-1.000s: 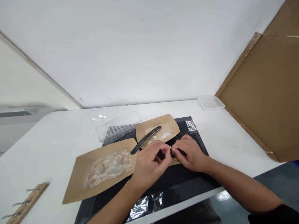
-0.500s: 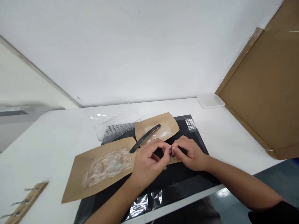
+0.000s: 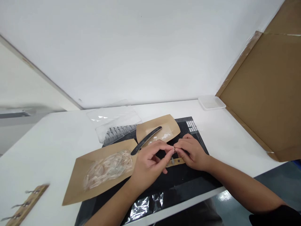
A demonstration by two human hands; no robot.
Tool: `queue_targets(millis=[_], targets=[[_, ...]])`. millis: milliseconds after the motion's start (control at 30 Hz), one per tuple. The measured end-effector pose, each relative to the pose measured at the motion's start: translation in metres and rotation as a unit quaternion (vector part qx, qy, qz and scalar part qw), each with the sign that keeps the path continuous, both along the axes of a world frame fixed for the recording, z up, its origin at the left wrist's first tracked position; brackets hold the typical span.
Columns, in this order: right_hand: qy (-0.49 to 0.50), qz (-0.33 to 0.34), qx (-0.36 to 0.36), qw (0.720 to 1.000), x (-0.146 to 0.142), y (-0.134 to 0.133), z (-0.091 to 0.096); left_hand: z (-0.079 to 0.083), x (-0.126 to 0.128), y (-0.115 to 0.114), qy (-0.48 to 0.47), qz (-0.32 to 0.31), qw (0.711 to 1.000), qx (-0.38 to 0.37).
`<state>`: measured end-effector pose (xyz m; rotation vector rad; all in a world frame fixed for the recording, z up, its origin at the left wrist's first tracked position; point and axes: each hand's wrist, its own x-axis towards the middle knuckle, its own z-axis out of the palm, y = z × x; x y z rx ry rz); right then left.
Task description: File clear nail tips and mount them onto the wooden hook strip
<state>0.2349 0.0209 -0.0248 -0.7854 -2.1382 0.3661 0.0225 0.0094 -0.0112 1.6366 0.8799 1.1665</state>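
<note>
Above the black mat [image 3: 188,183], my left hand [image 3: 151,158] and my right hand [image 3: 194,153] meet at their fingertips. Thumb and index finger of each are pinched together around something tiny, mostly covered by the fingers and too small to name. Just below the fingertips, a narrow wooden strip [image 3: 180,161] lies on the mat, partly hidden by my hands; a small greyish piece stands on it beside a dark spot. Left of my left hand, a brown paper tray [image 3: 78,171] holds a heap of clear nail tips [image 3: 110,168].
A curved black nail file [image 3: 147,139] rests across a second paper tray [image 3: 175,124] with small white pieces. Clear plastic boxes [image 3: 117,128] stand behind. A white dot sheet [image 3: 192,126], a plastic tub [image 3: 211,103], a cardboard wall [image 3: 263,94] and a wooden rack with metal pegs [image 3: 29,204] surround the work.
Both pinched fingertips have shifted slightly right and up, and the fingers have closed nearer together. More of the wooden strip beneath them now shows.
</note>
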Motion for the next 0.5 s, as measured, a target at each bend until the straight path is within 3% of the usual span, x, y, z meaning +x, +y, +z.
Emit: queue_targets(millis=[100, 267, 400, 500], targets=[[-0.029, -0.005, 0.075, 0.997, 0.006, 0.003, -0.002, 0.007, -0.002, 0.001, 0.007, -0.05, 0.999, -0.006], [-0.051, 0.001, 0.125, 0.991, 0.011, 0.002, -0.001, 0.014, -0.008, 0.003, 0.054, -0.117, 0.991, 0.033], [-0.024, 0.008, 0.138, 0.99, 0.008, 0.0, 0.001, 0.014, -0.008, 0.007, 0.077, -0.099, 0.977, 0.172], [0.007, 0.004, 0.124, 0.992, 0.004, -0.002, 0.001, 0.01, -0.005, 0.01, 0.074, -0.044, 0.941, 0.328]])
